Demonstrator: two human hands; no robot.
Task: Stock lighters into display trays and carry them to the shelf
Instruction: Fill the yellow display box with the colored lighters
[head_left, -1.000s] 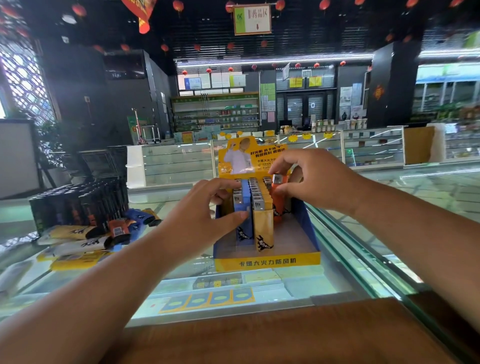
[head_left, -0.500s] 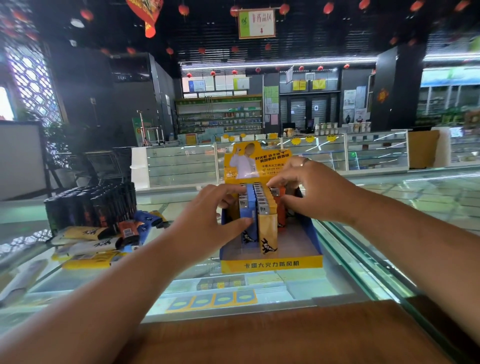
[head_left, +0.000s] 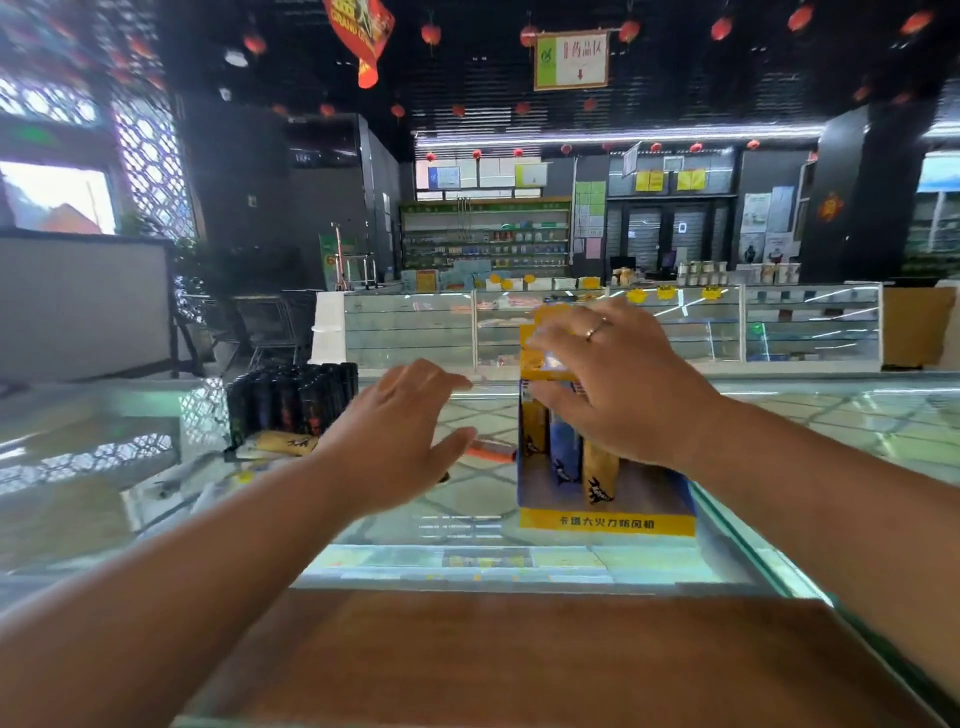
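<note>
Glass counter (head_left: 805, 415); wooden ledge (head_left: 519, 665) nearest camera; red lanterns (head_left: 430, 34), hanging sign (head_left: 571, 60) overhead.

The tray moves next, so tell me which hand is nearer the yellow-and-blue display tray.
Right. The right hand lies on the lighters standing in the display tray; the left hand hovers open over the glass counter, off to the tray's left, not touching it.

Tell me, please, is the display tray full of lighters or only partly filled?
Partly filled: lighters stand at the back under the right hand, while the tray floor in front is bare.
</note>
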